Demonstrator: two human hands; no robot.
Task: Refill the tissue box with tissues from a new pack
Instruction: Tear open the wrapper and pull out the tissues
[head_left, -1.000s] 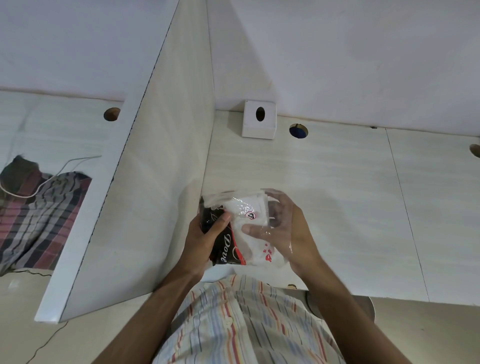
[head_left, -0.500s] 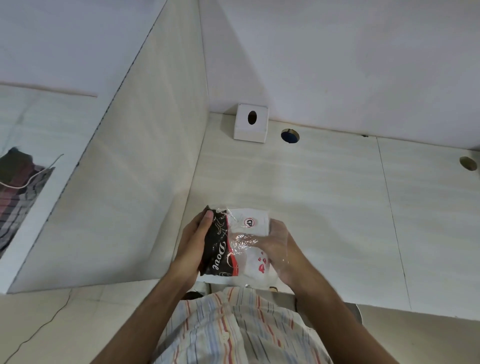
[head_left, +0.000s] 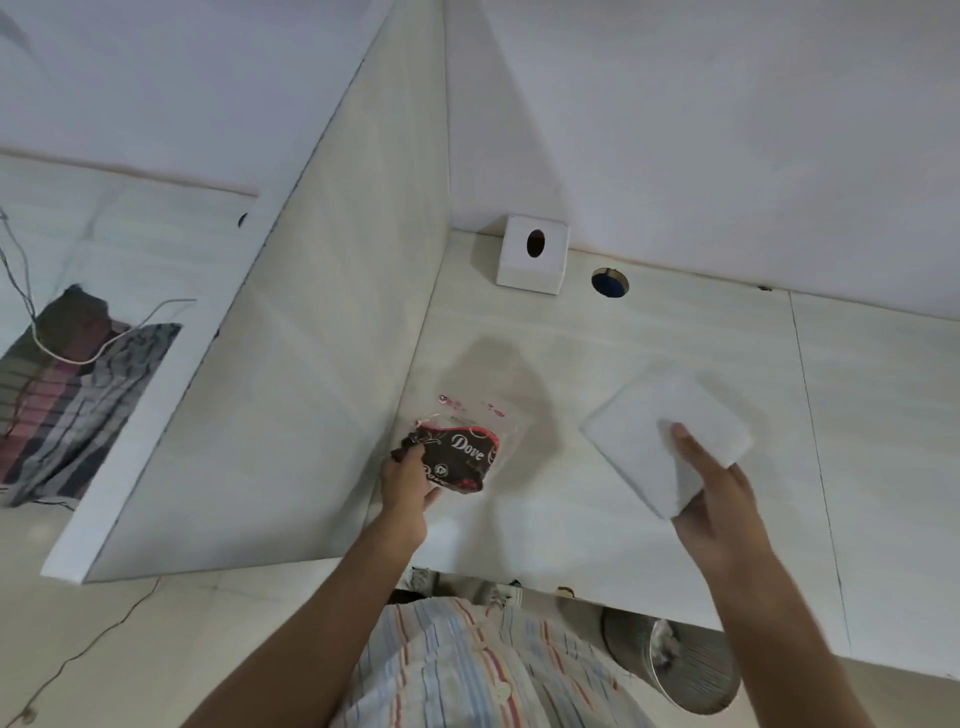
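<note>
One tissue stack (head_left: 667, 447), one wrapper (head_left: 457, 457), one box (head_left: 531, 255)

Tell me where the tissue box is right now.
In the head view the white tissue box stands at the back of the desk, in the corner by the left partition, beside a round cable hole.

Soft, even, rather dim light with a cool grey-blue cast fills the view. A faint blurred shadow (head_left: 498, 384) lies on the desk (head_left: 649, 322) just behind the wrapper (head_left: 457, 452), whose clear plastic shows little glare. The right hand (head_left: 722, 499) and the tissue stack (head_left: 660, 441) are smeared by motion blur. The wide lens bends the divider (head_left: 291, 374) and the desk's edges, and the corners look softer.
</note>
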